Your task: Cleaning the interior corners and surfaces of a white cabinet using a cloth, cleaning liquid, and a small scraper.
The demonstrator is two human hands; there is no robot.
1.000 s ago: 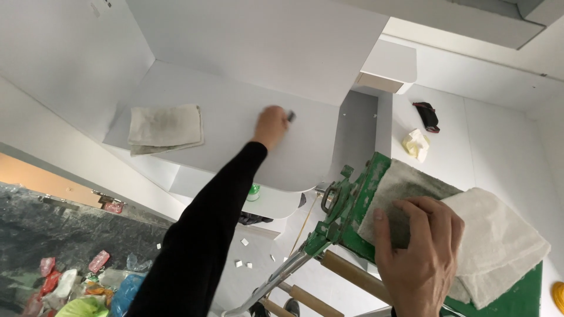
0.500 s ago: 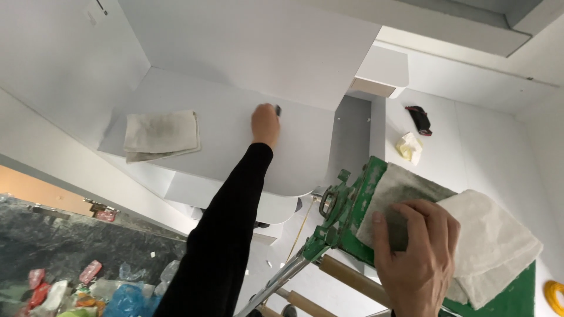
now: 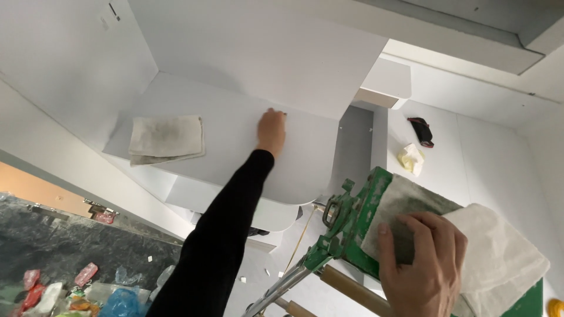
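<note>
Right hand (image 3: 424,264) clamps a soft, light cloth (image 3: 499,258) at the ladder top's (image 3: 358,217) edge; left hand (image 3: 271,130) grip unclear, on the shelf (image 3: 235,147).

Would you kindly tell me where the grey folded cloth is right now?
In the head view, the cloth lies at upper left on the white panel, left of the left hand.

A soiled grey-white cloth (image 3: 487,258) lies crumpled, draped over the green ladder top (image 3: 364,205).
</note>
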